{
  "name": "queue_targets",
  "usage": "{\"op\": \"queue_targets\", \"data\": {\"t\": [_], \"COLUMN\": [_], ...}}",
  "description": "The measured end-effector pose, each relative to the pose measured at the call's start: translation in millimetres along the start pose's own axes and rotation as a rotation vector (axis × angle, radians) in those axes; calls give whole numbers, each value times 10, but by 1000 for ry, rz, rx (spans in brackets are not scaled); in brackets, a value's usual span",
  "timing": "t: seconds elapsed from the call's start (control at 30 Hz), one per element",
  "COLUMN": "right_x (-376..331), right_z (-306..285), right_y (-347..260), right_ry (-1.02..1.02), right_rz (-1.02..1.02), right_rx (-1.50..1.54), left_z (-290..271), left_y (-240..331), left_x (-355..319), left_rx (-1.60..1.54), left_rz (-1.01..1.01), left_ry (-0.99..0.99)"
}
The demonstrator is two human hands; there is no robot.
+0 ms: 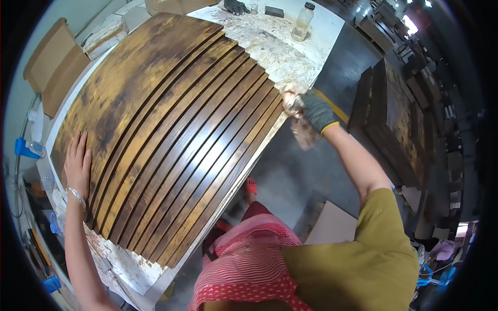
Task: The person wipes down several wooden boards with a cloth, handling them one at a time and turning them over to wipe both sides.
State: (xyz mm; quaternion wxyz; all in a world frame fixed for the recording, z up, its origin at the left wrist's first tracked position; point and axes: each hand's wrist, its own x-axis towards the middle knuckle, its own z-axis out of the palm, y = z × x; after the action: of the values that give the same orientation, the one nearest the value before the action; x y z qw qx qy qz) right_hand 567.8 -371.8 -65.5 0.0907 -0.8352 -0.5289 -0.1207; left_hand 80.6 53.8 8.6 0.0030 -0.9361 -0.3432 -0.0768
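Observation:
A stack of brown, mottled wooden boards (135, 67) lies fanned out on the table, each board stepped a little past the one above. My left hand (78, 159), bare and with a bracelet at the wrist, rests flat on the top board's left end, fingers stretched out. On my right hand (315, 110) is a dark green work glove with a yellow cuff. It grips a stained, crumpled rag (293, 101) at the right ends of the lower boards, and part of the rag hangs down past the table's edge.
The worktable (270, 44) is pale and heavily stained. At its far side stand a glass jar (302, 23), a dark block (274, 11) and a dark glove (236, 6). An open cardboard box (54, 67) is at the left. More stacked boards (389, 119) stand right, across the floor.

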Motion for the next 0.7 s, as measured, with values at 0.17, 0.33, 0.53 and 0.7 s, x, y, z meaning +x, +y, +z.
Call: {"op": "queue_targets", "data": {"t": [0.17,0.33,0.53,0.7], "right_x": [291,962,2097,2348], "right_z": [-385,-892,-418,-386], "right_y": [615,721,1662,750], "right_ry": [-422,-300,90,-242], "right_rz": [330,291,213,-231], "right_rx": [119,313,-35,145], "left_z": [-56,-100,-318,-698], "left_y": [-41,93,413,-70], "left_x": [-10,-216,-97,-364], "left_rx": [92,147,32,-224], "left_rz": [25,16,-65,-157], "left_ry": [-6,69,-124,-219]}}
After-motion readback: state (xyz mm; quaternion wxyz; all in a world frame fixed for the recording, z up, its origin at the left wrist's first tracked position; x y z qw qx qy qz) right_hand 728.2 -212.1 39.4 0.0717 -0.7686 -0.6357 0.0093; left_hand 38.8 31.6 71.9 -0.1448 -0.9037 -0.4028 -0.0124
